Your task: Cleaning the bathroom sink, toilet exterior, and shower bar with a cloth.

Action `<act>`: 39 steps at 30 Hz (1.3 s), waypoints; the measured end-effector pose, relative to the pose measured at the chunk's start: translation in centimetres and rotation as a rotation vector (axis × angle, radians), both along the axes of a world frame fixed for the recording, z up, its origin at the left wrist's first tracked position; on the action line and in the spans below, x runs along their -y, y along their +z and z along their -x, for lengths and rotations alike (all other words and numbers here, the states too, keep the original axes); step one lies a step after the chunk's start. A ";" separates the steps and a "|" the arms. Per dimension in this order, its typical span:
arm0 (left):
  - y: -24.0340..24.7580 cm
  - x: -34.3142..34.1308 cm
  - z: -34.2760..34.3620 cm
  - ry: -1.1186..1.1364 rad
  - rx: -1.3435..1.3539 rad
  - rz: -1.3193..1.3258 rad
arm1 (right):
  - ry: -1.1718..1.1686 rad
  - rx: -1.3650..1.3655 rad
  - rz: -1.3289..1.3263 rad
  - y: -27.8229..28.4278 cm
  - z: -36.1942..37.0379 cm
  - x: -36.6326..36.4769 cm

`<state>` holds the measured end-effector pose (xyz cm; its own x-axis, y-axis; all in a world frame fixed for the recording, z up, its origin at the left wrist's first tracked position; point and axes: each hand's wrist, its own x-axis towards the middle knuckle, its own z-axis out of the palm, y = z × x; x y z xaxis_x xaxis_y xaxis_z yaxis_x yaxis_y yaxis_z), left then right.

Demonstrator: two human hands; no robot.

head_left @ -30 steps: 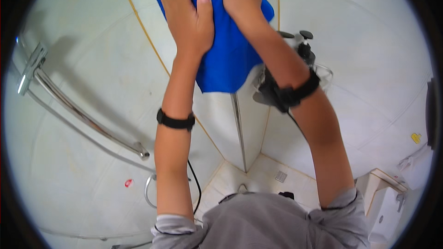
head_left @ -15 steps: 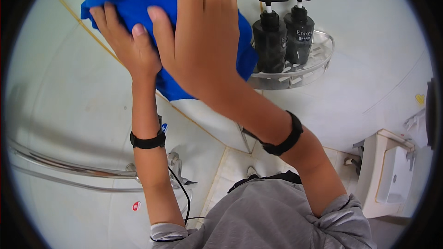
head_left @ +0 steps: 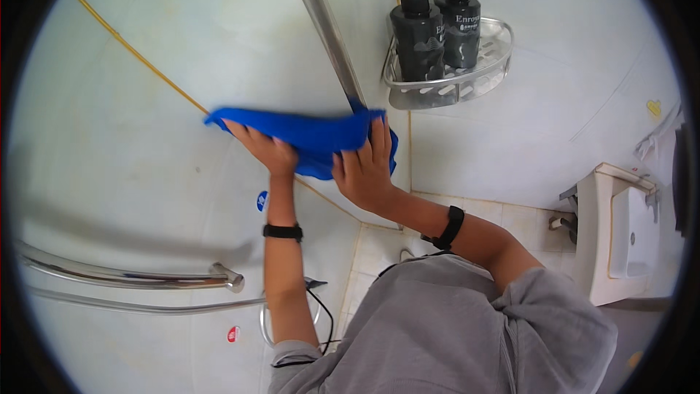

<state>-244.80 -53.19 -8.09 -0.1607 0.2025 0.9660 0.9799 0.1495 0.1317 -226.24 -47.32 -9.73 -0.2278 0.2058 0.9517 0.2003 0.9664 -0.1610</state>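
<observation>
A blue cloth [head_left: 313, 131] stretches between my two hands in the middle of the view, at the lower visible end of a shiny metal pole [head_left: 324, 18]. My left hand [head_left: 266, 153] grips the cloth's left part, with its fingertips partly hidden in the fabric. At the right end, my right hand [head_left: 367, 175] lies on the cloth, fingers extended up over it beside the pole. Whether the cloth wraps right round the pole, I cannot tell.
Two black pump bottles [head_left: 418, 44] stand on a metal corner shelf [head_left: 467, 91] behind my right hand. A towel rail [head_left: 124, 275] runs along the left wall. At the lower right is a white washbasin [head_left: 633, 237].
Both hands have come down with the blue cloth, and the right hand has moved slightly right. The metal pole, hidden before, now shows above the cloth.
</observation>
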 end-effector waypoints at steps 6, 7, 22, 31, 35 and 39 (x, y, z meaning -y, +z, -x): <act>-9.3 -0.6 -3.9 0.007 0.275 0.046 | 0.146 0.224 -0.084 -9.3 -2.2 -1.6; -10.1 -0.9 -5.2 -0.049 0.346 0.023 | 0.140 0.235 -0.093 -10.0 -2.6 -2.0; -4.5 -6.0 -17.5 0.088 0.390 -0.075 | 0.693 0.208 0.619 -7.8 -4.5 -10.4; -5.0 -11.1 -22.9 0.277 0.396 -0.102 | 0.576 0.184 0.308 -10.1 -2.8 -19.8; -5.1 -11.1 -23.7 0.438 0.400 -0.086 | 0.590 0.384 0.388 -7.8 -4.1 -20.2; -5.0 -10.4 -23.4 0.403 0.413 -0.206 | 0.520 0.225 0.297 -5.1 -4.0 -17.4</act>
<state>-221.39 -42.82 -13.09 -0.5556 -0.1364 0.8202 0.7134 0.4284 0.5545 -222.25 -29.88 -14.83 -0.5565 0.2621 0.7884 -0.2229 0.8671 -0.4456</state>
